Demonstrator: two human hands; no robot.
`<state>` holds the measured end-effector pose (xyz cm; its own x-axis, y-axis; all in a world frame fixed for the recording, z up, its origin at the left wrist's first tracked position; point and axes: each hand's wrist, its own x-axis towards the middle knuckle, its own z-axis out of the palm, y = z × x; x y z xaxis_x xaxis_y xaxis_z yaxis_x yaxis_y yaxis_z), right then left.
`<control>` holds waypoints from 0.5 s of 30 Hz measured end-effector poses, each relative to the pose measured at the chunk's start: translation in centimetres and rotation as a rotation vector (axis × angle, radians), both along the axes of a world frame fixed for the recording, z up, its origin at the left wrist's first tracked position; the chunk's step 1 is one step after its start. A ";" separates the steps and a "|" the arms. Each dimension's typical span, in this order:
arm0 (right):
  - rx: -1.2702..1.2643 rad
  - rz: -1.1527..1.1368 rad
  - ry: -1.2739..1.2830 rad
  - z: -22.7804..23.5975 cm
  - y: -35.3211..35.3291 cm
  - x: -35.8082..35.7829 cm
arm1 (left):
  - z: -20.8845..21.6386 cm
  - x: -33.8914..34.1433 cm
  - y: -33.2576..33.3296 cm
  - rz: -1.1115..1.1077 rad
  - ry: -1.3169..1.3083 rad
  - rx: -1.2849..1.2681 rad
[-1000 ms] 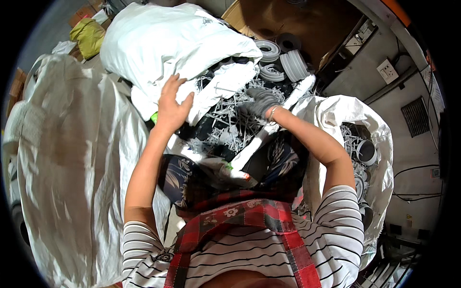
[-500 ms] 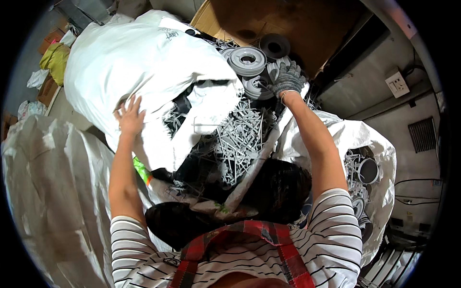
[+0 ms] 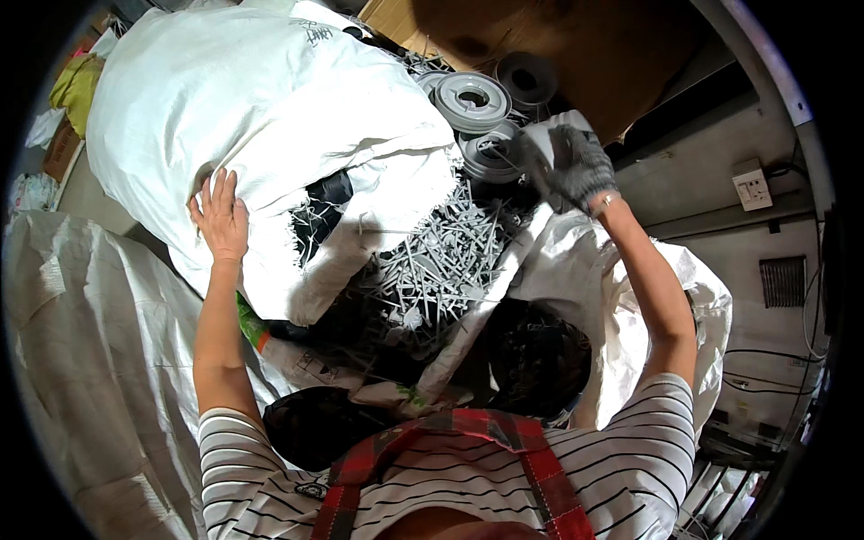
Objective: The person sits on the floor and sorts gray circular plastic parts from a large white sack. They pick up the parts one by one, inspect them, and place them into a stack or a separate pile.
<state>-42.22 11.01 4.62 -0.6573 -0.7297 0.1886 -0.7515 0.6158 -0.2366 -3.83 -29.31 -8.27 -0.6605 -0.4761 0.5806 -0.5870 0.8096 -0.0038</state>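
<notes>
My bare left hand (image 3: 220, 216) lies flat with its fingers apart on a big stuffed white woven sack (image 3: 243, 99). A frayed opening in the sack faces me, with a heap of thin grey plastic sticks (image 3: 436, 261) beside it. My right hand (image 3: 571, 169), in a grey knit glove, is curled at the far right of the heap and somewhat blurred. It grips a pale grey plastic piece (image 3: 553, 129), whose shape is partly hidden by the glove. Just left of it are a grey grooved ring (image 3: 472, 99) and a similar round part (image 3: 492, 151).
A darker grey ring (image 3: 526, 78) lies against brown cardboard (image 3: 450, 27) at the back. A second white sack (image 3: 585, 270) stands under my right arm; a large pale sheet (image 3: 99, 360) spreads at the left. On the right wall is a socket box (image 3: 752, 186).
My right hand has drawn back to the right, its fingers now curled, and the pale grey piece has moved with it. My left hand has shifted slightly left on the sack.
</notes>
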 end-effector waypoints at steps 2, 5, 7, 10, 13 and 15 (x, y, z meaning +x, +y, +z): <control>0.032 0.214 -0.044 4.3 -0.2 4.8 | 0.0 0.1 0.0 -0.023 0.026 0.002; -0.048 0.556 -0.422 6.7 -1.7 9.9 | 0.3 0.7 0.0 -0.013 0.023 -0.016; 0.010 0.319 -0.642 3.2 -3.6 7.8 | -0.1 0.1 0.0 -0.028 0.044 -0.020; 0.225 0.125 -0.493 0.2 -9.6 4.2 | -0.1 0.7 -0.2 -0.025 0.036 -0.008; 0.297 0.131 -0.080 -6.7 -13.5 -1.3 | 0.0 0.3 0.0 -0.018 0.029 -0.009; 0.296 0.102 0.175 -10.9 -14.6 -3.7 | -0.3 0.0 -0.1 -0.008 0.022 0.001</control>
